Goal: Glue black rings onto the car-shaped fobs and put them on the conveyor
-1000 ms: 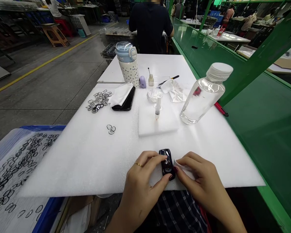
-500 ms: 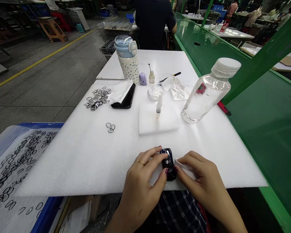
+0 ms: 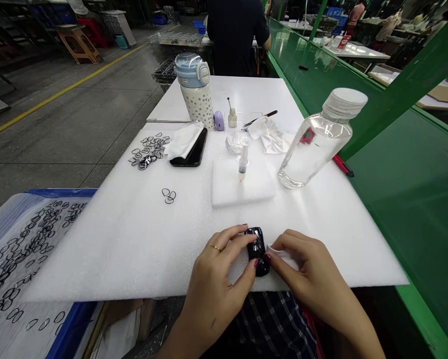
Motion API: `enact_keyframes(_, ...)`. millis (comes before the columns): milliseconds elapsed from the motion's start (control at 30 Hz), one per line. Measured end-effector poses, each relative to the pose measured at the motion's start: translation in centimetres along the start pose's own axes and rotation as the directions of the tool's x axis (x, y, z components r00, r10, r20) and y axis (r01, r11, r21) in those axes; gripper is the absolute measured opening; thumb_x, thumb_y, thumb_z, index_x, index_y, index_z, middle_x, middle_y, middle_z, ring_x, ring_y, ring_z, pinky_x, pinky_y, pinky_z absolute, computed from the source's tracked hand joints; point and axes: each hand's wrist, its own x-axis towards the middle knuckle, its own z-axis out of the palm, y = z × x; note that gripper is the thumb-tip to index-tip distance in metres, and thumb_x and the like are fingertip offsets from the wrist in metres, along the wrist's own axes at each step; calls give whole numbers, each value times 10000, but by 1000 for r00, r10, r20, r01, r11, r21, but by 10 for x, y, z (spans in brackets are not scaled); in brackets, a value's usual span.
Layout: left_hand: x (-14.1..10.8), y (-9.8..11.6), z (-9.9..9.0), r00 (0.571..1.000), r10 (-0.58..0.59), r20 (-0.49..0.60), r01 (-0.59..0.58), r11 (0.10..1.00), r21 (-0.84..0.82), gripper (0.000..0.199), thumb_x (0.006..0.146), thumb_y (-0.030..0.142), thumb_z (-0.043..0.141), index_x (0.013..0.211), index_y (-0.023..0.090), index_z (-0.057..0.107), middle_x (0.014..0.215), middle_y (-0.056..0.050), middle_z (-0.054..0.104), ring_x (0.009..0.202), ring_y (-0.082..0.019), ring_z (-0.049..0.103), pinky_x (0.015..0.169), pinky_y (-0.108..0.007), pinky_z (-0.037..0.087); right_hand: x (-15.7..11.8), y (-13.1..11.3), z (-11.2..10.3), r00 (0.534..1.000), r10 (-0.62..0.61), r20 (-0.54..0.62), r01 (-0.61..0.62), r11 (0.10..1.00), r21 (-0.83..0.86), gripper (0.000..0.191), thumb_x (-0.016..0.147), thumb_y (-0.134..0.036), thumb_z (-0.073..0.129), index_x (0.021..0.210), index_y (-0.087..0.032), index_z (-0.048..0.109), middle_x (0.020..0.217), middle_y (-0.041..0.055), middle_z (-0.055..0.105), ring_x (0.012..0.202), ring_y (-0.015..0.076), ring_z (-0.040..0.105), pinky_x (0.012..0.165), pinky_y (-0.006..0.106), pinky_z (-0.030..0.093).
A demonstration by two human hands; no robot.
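Observation:
A small glossy black casing (image 3: 260, 248) lies on the white foam sheet near its front edge. My left hand (image 3: 216, 267) grips it from the left, with fingertips over its top and the thumb against its lower part. To the right of the casing, my right hand (image 3: 314, 259) pinches a folded white cloth (image 3: 286, 256), its thumb at the casing's right side. Part of the cloth is hidden under the right fingers. Beyond the hands, a syringe (image 3: 242, 164) stands tip down on a white foam block (image 3: 226, 194).
A clear bottle (image 3: 312, 152) stands at right. Black rings (image 3: 149, 149) lie in a pile at left, beside a dark phone (image 3: 197, 154) partly under cloth. Farther back are a dotted tumbler (image 3: 198, 99) and a small glass jar (image 3: 232, 118). A blue-edged tray (image 3: 72, 331) holds many rings.
The whole view has shifted very slightly. Both hands keep nearly the same hold on the casing and the cloth; the right thumb has moved up a little along the casing's side.

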Motion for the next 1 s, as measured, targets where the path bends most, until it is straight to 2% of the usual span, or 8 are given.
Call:
enact_keyframes(100, 0, 0, 1, 1000, 2, -2, -2, 1000, 0, 307, 833, 153, 606, 1127, 226, 651, 1236, -73, 616, 1122, -248, 596, 951, -439, 538, -1, 2, 2, 999, -30, -26, 29, 999, -35, 180, 917, -263, 541, 752, -198, 571, 718, -13, 564, 635, 123, 518, 565, 277, 371)
enact_keyframes(200, 0, 1, 2, 1000, -2, -12, 2, 1000, 4, 309, 829, 146, 601, 1123, 227, 651, 1221, -76, 620, 1114, -250, 598, 945, -446, 541, -9, 10, 9, 968, -205, -144, 196, 978, -75, 74, 916, -188, 544, 895, -192, 615, 781, 7, 586, 640, 109, 547, 549, 246, 413)
enact_keyframes(333, 1, 1, 4, 1000, 6, -15, -5, 1000, 17, 311, 826, 141, 594, 1120, 229, 650, 1221, -75, 621, 1118, -249, 595, 942, -443, 544, -23, 21, 25, 783, -513, -352, 433, 856, -283, 300, 865, -47, 569, 1131, -181, 607, 952, 73, 609, 745, 126, 596, 603, 239, 482)
enact_keyframes(400, 1, 1, 4, 1000, 14, -18, -14, 1000, 21, 317, 825, 134, 587, 1123, 226, 648, 1224, -71, 620, 1123, -245, 592, 957, -445, 536, -25, 23, 32, 743, -571, -350, 453, 813, -366, 319, 846, -39, 590, 1128, -185, 621, 994, 93, 614, 783, 154, 599, 627, 269, 496)
enact_keyframes(567, 0, 0, 1, 1000, 7, 2, -7, 998, 57, 319, 842, 163, 585, 1147, 244, 628, 1250, -46, 606, 1158, -221, 571, 994, -430, 517, -20, 20, 33, 783, -458, -420, 335, 880, -336, 222, 873, -86, 586, 1070, -161, 658, 980, 81, 612, 655, 98, 566, 561, 233, 473)
enact_keyframes(733, 10, 0, -13, 957, 76, 279, -107, 989, 98, 622, 767, 190, 707, 1341, 289, 490, 1499, -4, 415, 1380, -242, 364, 1128, -458, 394, -20, 17, 19, 866, -292, -405, 270, 956, -112, 143, 887, -115, 588, 975, -182, 677, 836, 26, 611, 692, 93, 591, 574, 197, 469)
enact_keyframes(800, 13, -1, -17, 939, 78, 334, -112, 990, 85, 619, 794, 217, 700, 1364, 290, 470, 1492, 6, 429, 1379, -224, 366, 1139, -439, 379, -22, 17, 17, 877, -318, -360, 302, 948, -101, 156, 879, -103, 593, 989, -185, 668, 852, 25, 607, 701, 89, 587, 585, 194, 473)
enact_keyframes(1000, 12, -4, -15, 967, 38, 254, -54, 997, 54, 371, 936, 260, 526, 1305, 295, 529, 1406, 33, 514, 1305, -162, 440, 1101, -369, 412, -26, 21, 25, 835, -444, -326, 405, 896, -181, 286, 846, -40, 596, 1082, -197, 631, 928, 41, 588, 672, 81, 570, 536, 206, 440)
